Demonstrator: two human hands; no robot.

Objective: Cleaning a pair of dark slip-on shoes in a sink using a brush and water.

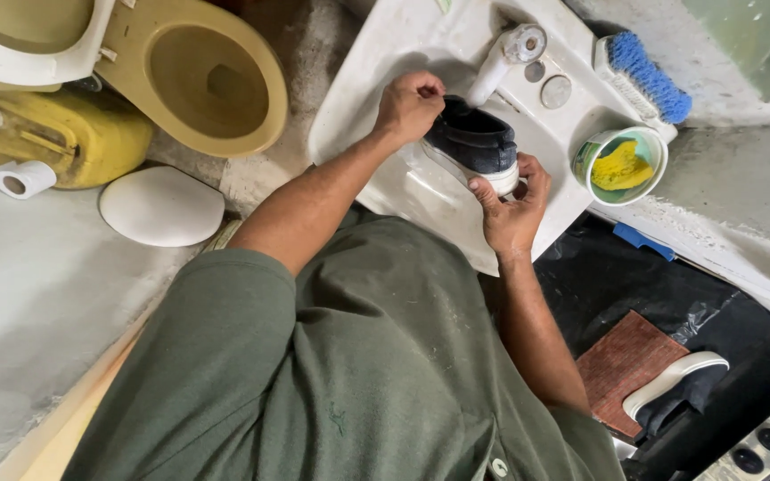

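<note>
A dark blue shoe with a white sole (476, 144) is held over a white sink (376, 80), just under the white tap (505, 55). My left hand (410, 103) pinches the shoe's upper edge at its far end. From below, my right hand (511, 212) cups the sole at the near end, thumb along the white rim. Both of my arms reach out from a green shirt.
A blue-bristled scrub brush (643, 76) and a green bowl holding a yellow sponge (621, 165) sit on the sink's right side. A yellow toilet (198, 80), a yellow jug (64, 134), a paper roll (21, 178) and a white lid (162, 205) stand left. Another shoe (670, 383) lies lower right.
</note>
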